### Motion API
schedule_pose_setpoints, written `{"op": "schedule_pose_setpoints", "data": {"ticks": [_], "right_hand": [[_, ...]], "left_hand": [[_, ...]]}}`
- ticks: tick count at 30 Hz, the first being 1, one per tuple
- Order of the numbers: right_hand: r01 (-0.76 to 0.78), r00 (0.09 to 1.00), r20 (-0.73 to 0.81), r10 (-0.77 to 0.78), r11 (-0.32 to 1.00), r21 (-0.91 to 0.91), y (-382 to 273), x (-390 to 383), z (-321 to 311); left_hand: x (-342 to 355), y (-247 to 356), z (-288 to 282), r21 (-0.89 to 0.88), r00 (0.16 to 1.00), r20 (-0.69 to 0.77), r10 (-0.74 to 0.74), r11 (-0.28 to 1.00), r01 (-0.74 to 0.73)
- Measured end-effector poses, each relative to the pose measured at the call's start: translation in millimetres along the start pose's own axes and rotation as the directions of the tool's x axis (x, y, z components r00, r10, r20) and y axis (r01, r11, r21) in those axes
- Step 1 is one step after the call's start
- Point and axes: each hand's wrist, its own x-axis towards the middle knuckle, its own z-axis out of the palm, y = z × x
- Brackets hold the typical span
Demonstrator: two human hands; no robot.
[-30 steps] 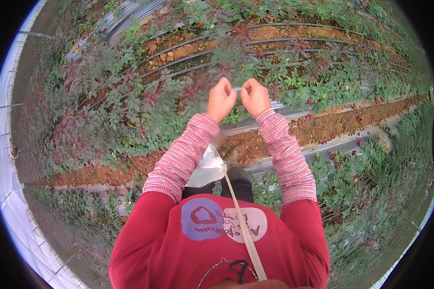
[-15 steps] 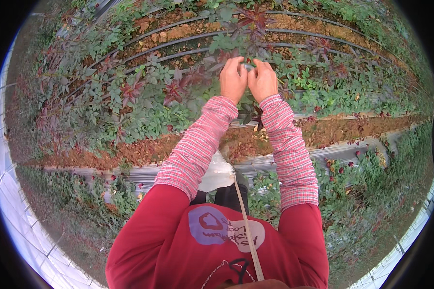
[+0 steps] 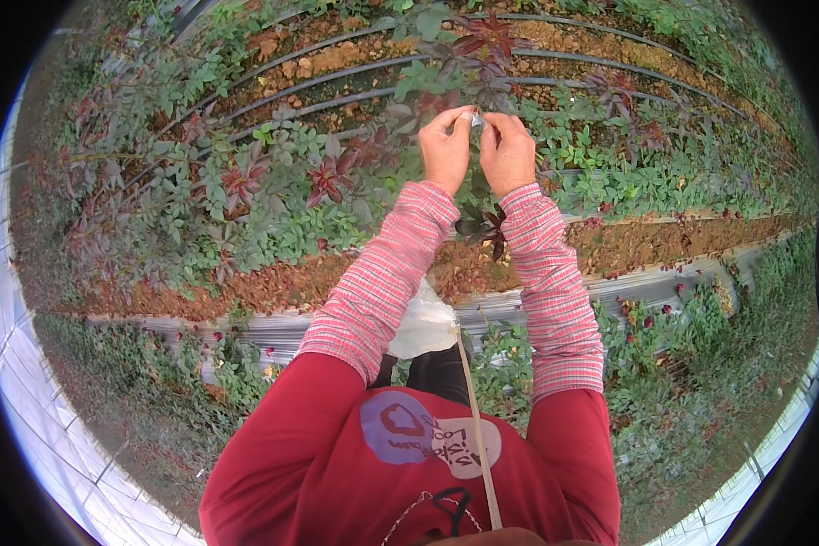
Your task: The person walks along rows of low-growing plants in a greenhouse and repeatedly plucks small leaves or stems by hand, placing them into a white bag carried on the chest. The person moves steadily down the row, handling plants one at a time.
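Note:
Both hands are raised over a rose plant with dark red young leaves (image 3: 487, 45). My left hand (image 3: 444, 150) has its fingertips closed on a small pale, silvery piece (image 3: 477, 118), perhaps of plastic. My right hand (image 3: 507, 155) pinches the same piece from the right, and the two sets of fingertips nearly meet. What lies inside the piece is too small to tell. Below my forearms a white bag (image 3: 423, 323) hangs at my waist from a long flat strap (image 3: 469, 400).
Rows of leafy plants (image 3: 237, 182) spread to both sides, with black drip lines (image 3: 573, 61) behind over brown soil. A dirt furrow (image 3: 646, 238) crosses near my waist beside plastic mulch (image 3: 273, 328) strewn with dark red petals. Pale sheeting curves along the far left rim.
Over the last second both hands have moved up and slightly right, deeper among the red-leaved shoots. Since half a second ago they have shifted a little right, still pinched together around the small piece.

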Motion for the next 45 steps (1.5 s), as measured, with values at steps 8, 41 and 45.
{"op": "schedule_pose_setpoints", "data": {"ticks": [8,41,45], "right_hand": [[-0.566,0.819,0.381,0.429,0.714,0.412,8.6,-8.7,-22.4],[-0.269,0.951,0.174,0.255,0.961,0.063,24.1,-20.3,-41.9],[-0.090,0.967,0.220,0.129,0.980,-0.179,32.9,-17.9,-43.4]], "left_hand": [[-2.1,15.4,-26.0,-0.080,0.825,0.392,-0.408,0.878,0.472],[-15.7,-24.1,-5.9,0.197,0.859,0.474,-0.193,0.974,0.109],[-16.3,-25.3,-3.8,0.126,0.856,0.479,-0.195,0.980,0.153]]}}
